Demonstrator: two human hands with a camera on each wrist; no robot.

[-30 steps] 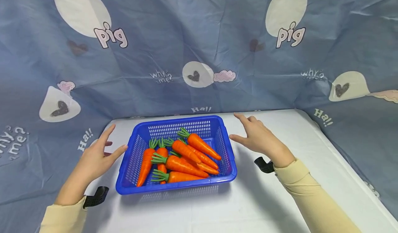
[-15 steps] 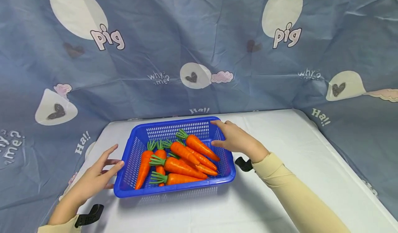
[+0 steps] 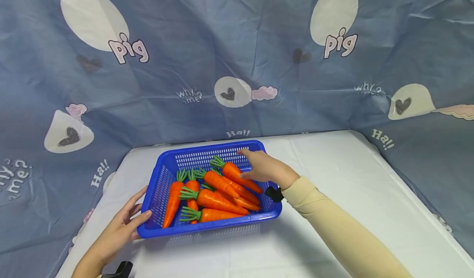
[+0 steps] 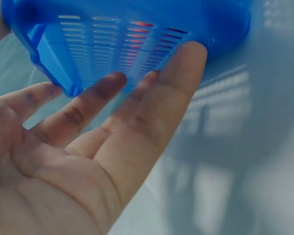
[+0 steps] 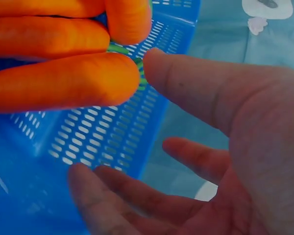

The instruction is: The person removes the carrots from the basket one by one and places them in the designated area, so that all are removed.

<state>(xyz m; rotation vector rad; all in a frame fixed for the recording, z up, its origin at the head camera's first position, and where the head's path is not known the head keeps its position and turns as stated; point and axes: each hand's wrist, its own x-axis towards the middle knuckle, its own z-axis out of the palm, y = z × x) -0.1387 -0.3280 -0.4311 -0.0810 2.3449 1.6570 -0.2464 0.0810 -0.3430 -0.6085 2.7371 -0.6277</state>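
Several orange carrots with green tops lie heaped in a blue plastic basket [image 3: 209,225] with slotted sides. My left hand [image 3: 119,228] is at the basket's left side, thumb at the rim and fingers spread along the outer wall. In the left wrist view, those fingertips [image 4: 193,54] meet or nearly meet the slotted wall. Over the basket's right part hovers my right hand [image 3: 268,169], thumb and fingers apart. Below it lies the rightmost carrot [image 3: 237,173]. The right wrist view has the thumb close to a carrot's [image 5: 103,78] top end, with nothing held.
A white cloth-covered table [image 3: 333,179] carries the basket. Behind and on both sides hangs a blue-grey printed cloth [image 3: 177,117]. White table surface stretches right of the basket and along its front.
My right hand has moved left, from outside the right rim to above the carrots. My left hand has dropped lower and closed in on the basket's left side.
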